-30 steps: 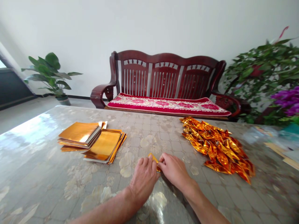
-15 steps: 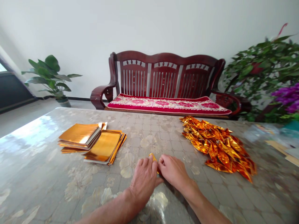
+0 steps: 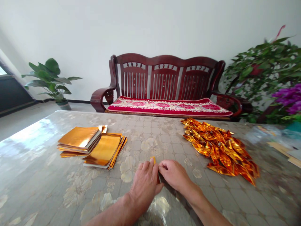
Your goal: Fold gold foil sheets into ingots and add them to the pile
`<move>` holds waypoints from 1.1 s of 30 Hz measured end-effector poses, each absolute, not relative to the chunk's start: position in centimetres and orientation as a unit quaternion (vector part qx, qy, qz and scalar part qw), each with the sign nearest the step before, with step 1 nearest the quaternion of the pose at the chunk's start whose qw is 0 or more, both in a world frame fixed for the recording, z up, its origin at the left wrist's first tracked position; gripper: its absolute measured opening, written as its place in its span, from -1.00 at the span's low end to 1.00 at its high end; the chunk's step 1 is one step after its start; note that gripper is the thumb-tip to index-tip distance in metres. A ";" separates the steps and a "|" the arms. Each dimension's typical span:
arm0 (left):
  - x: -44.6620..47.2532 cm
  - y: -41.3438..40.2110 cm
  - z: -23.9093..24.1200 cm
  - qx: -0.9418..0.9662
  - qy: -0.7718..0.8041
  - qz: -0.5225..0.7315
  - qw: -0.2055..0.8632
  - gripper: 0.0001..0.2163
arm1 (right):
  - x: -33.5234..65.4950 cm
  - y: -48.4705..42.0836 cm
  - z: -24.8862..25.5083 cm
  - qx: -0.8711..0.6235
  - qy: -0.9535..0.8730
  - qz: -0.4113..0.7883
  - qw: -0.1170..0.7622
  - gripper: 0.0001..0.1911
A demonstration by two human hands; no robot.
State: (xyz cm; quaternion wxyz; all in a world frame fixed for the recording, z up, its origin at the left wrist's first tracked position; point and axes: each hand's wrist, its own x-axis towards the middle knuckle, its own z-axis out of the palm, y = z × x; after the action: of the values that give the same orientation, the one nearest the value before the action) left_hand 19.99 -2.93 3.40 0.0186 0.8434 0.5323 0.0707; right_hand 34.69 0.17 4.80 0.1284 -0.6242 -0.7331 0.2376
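A small folded piece of gold foil paper (image 3: 153, 160) lies on the table between my hands, mostly covered by them. My left hand (image 3: 146, 179) presses down on it, fingers close together and thumb pointing right. At its right edge, my right hand (image 3: 175, 174) is curled with thumb and forefinger pinched against the paper. To the left are two overlapping stacks of flat gold foil sheets (image 3: 103, 147). A heap of folded gold foil pieces (image 3: 218, 146), pointed at the ends, spreads over the table on the right.
The table (image 3: 94, 194) has a glossy floral cover. Clear plastic bags (image 3: 262, 133) and light brown strips (image 3: 283, 150) lie at its right side. Behind stands a dark wooden bench (image 3: 166, 75) with a red patterned cushion (image 3: 169, 106). Potted plants flank it.
Less of the gold foil paper shows between my hands now. Both hands stay close together around it, having shifted only slightly. The whole view has moved a little.
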 end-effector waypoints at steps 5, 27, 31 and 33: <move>19.7 -3.4 3.0 0.847 0.530 0.052 0.002 -0.53 | 34.6 0.1 4.8 -0.608 -0.740 0.250 0.141 -0.73; 15.7 -0.9 3.3 0.763 0.499 0.344 0.226 -0.74 | 34.3 1.1 2.6 -0.538 -0.649 0.339 0.416 -0.43; 16.0 -0.5 3.0 0.714 0.428 0.453 0.320 -0.78 | 34.3 1.3 3.0 -0.458 -0.581 0.469 0.481 -0.60; 16.1 -0.4 3.0 0.699 0.428 0.467 0.333 -0.80 | 34.3 1.1 3.4 -0.446 -0.567 0.484 0.496 -0.72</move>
State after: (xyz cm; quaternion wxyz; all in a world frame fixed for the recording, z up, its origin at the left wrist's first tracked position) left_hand 16.14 -0.42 3.04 0.3330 0.6986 0.4278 0.4669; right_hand 34.34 1.14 3.39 0.4956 -0.4465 -0.5668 0.4835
